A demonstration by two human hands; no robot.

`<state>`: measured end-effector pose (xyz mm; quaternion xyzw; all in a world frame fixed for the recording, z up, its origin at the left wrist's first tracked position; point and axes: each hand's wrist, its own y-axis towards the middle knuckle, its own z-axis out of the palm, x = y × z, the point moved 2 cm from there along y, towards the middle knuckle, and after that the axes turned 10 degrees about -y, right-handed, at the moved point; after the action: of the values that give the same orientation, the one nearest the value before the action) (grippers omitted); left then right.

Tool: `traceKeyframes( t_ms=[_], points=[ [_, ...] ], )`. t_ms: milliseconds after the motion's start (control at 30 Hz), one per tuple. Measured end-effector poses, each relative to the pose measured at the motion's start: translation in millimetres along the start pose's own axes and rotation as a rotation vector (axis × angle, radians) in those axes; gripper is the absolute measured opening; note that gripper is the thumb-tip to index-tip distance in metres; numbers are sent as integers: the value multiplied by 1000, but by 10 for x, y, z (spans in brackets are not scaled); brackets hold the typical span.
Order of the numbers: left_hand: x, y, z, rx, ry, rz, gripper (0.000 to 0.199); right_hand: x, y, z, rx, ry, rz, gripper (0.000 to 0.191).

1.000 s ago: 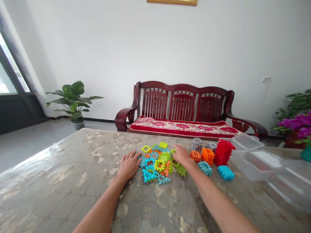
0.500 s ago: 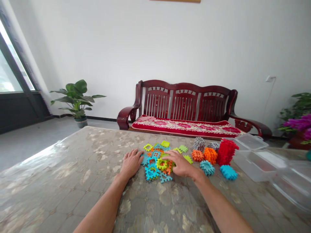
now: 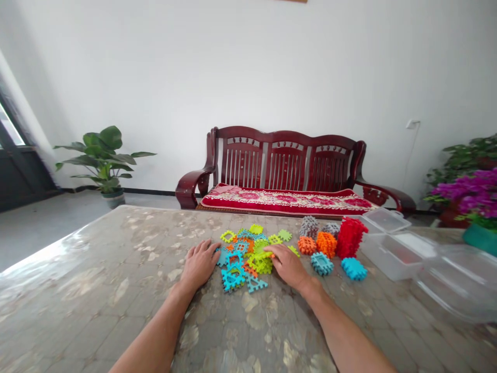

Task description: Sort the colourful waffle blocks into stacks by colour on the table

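A loose heap of interlocking building tiles with toothed edges lies in the middle of the table, in blue, lime green and orange. My left hand (image 3: 200, 263) rests flat at the heap's left side, its fingers stretched out and the tips by a blue tile (image 3: 222, 257). On the other side, my right hand (image 3: 288, 264) has its bent fingers closed at the edge of a lime-green building tile (image 3: 259, 263), which overlaps other green ones. A triangular blue tile (image 3: 256, 283) lies at the near edge of the heap.
Right of the heap stand stacked tiles: grey (image 3: 309, 227), orange (image 3: 326, 244), a tall red stack (image 3: 350, 237) and blue (image 3: 354, 269). Beyond them is an open clear plastic box (image 3: 396, 261). A wooden bench (image 3: 287, 160) stands behind the table (image 3: 128, 290).
My right hand has drawn back to the right, and lime-green tiles now lie bunched beside its fingers, over where orange ones showed. My left hand stays put. The camera has turned slightly right.
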<state>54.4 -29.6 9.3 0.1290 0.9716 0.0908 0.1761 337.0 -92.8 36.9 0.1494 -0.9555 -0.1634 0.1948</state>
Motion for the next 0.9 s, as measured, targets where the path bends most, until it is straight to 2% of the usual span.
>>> traceKeyframes(
  t_ms=[300, 467, 600, 667, 733, 833, 900],
  points=[
    [-54, -15, -56, 2, -16, -10, 42, -390, 11, 90, -146, 24, 154, 48],
    [-45, -18, -42, -4, -6, -8, 42, -488, 0, 60, -184, -47, 138, 59],
    [-45, -19, -40, -5, -4, -10, 42, -567, 1, 6, -243, -20, 198, 64],
    [-55, -18, -54, -6, -8, -13, 42, -520, 10, -24, -281, -7, 204, 62],
    [-65, -17, -69, -5, -20, -13, 41, -368, 25, -40, -272, -8, 140, 55],
    [-68, -16, -83, -6, -42, -11, 41, -7, 45, -12, -171, -48, -56, 44],
    [-56, -14, -80, -10, -54, -10, 40, 208, 48, 37, -93, -101, -155, 44]
  ],
)
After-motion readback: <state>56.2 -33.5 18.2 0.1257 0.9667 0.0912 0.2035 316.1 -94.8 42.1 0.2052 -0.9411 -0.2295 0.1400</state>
